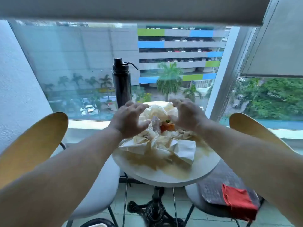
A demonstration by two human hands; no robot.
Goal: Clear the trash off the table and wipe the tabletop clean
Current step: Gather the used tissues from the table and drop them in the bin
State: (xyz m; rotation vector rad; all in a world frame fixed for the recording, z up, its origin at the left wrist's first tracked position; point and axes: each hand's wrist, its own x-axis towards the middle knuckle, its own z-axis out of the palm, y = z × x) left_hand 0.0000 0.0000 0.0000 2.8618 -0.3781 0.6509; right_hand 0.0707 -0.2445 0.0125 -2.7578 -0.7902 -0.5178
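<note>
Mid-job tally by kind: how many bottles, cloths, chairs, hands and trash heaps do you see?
Bottle: 1
Red cloth: 1
Chairs: 2, left chair, right chair
Hands: 2, left hand, right hand
Paper trash heap: 1, sheets uncountable
Total: 7

Heap of crumpled paper (164, 145) on a stained round counter (205, 167)
The left hand (129, 119) and right hand (186, 115) flank it, fingers spread; a black bottle (122, 82) stands behind.

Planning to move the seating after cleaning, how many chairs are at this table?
2. The left chair beside the round table, and the right chair, which carries a red cloth on its seat. Any behind the camera would not show.
</note>
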